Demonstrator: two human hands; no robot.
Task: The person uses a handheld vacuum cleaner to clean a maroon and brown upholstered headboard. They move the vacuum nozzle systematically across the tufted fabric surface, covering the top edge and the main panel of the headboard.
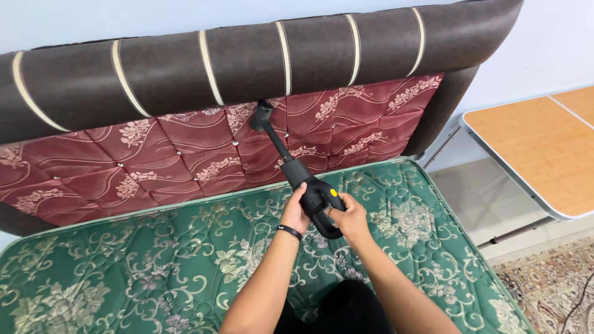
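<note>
I noted the black handheld vacuum cleaner (307,179) gripped by both hands: left hand (295,212) closed on its body, right hand (350,218) closed on its handle, nozzle touching the red quilted headboard (185,148) above the green floral mattress (154,266).

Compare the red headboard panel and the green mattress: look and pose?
Colour: the headboard panel is dark red, the mattress green. Pose: the headboard panel stands upright against the wall, the mattress lies flat. Contact: the handheld vacuum, held by left hand and right hand, touches the panel, not the mattress. Both are quilted with floral patterns.
</note>
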